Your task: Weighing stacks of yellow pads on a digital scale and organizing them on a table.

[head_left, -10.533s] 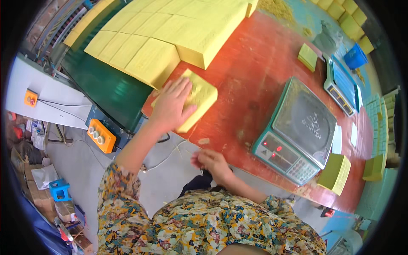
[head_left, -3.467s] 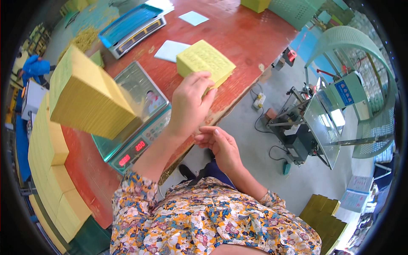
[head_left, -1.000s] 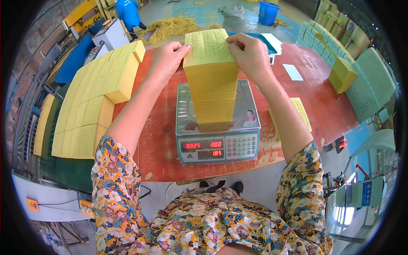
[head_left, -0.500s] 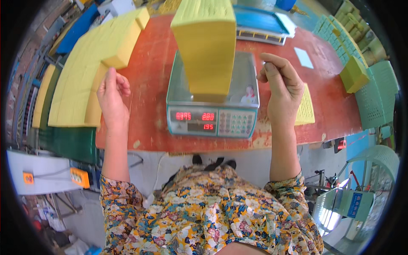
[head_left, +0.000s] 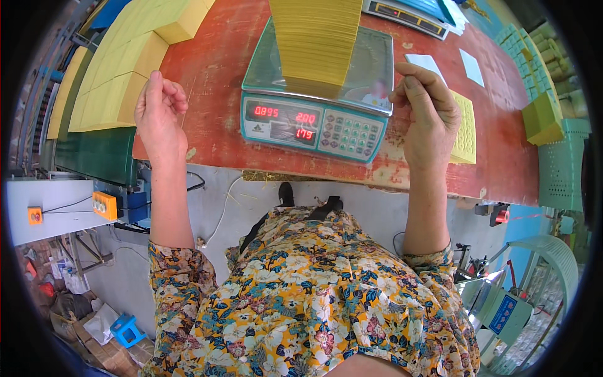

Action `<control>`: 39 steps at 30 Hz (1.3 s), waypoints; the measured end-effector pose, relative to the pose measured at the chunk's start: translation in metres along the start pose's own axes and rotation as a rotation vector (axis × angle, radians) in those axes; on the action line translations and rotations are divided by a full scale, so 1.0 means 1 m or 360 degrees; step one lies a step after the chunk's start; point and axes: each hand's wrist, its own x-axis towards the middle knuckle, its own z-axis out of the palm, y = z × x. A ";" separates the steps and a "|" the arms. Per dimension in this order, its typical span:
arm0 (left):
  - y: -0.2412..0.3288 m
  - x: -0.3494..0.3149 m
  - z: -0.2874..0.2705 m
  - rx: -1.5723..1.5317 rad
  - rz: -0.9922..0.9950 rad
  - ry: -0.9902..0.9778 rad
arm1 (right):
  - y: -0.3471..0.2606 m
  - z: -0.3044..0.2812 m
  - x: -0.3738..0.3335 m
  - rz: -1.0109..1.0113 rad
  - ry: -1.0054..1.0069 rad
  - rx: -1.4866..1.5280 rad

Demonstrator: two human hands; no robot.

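Note:
A tall stack of yellow paper stands on the metal pan of a teal-edged digital scale, its top cut off by the picture's upper edge. Red digits glow on the scale's display. Left of the scale, my left hand hovers with its thumb raised and its fingers loosely bent, holding nothing that shows. My right hand is at the scale's right edge, fingers curved and thumb apart from the fingertips; nothing shows in it. Neither hand touches the stack. A flat yellow embossed pad lies just right of my right hand.
The scale rests on a worn red table. Rows of yellow paper stacks line its left side. A second scale and white paper slips are at the back. A green perforated basket stands far right.
My view has shifted, so the table and scale sit higher in it. The lit digits on the scale have changed to lower readings. Both hands stay raised beside the scale.

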 end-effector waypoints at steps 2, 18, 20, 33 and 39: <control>-0.001 -0.001 0.005 -0.0021 -0.0005 -0.0027 | 0.002 -0.005 -0.001 -0.0095 -0.0065 0.0059; 0.004 0.027 0.027 0.0052 -0.0048 -0.0315 | 0.005 0.001 -0.002 -0.0087 0.0085 0.0089; 0.004 0.034 0.037 0.0042 -0.0013 -0.0390 | 0.001 -0.003 -0.002 -0.0041 0.0185 0.0007; -0.054 -0.132 0.249 0.0191 0.0863 -0.1905 | -0.007 -0.062 -0.078 -0.0235 0.0937 -0.0021; -0.086 -0.185 0.327 0.0659 0.1356 -0.1956 | 0.015 -0.142 -0.154 0.0011 0.1204 0.0029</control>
